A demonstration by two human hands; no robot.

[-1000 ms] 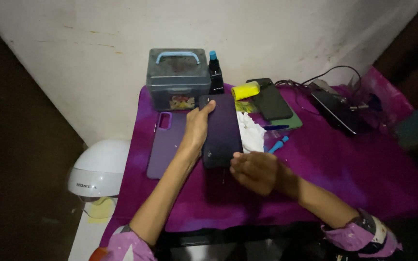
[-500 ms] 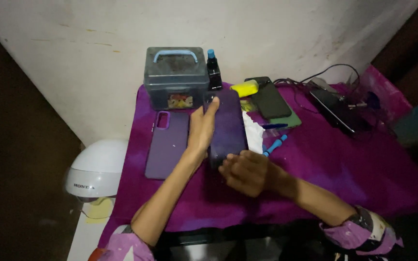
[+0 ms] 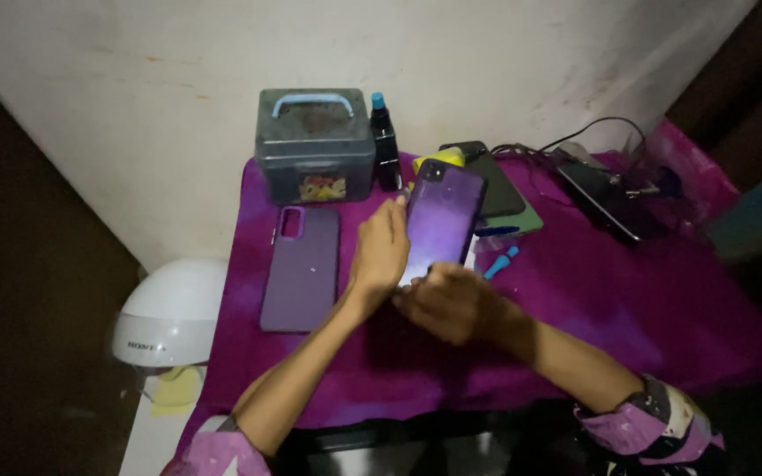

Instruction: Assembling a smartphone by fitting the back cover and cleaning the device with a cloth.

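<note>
Holding purple phone (image 3: 444,218) tilted above cloth, we are gripping with left hand (image 3: 382,254) along edge, right hand (image 3: 450,300) closed underneath; loose grip risking drop onto blue tool (image 3: 501,262).

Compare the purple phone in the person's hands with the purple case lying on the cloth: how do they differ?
The purple phone is held up, tilted, by the left hand and right hand; the purple case lies flat on the magenta cloth, untouched. The phone's back is glossy, the case duller and paler. Both are purple slabs with a camera corner.

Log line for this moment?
left hand: on phone edge | right hand: holds phone bottom | case: flat on cloth
</note>
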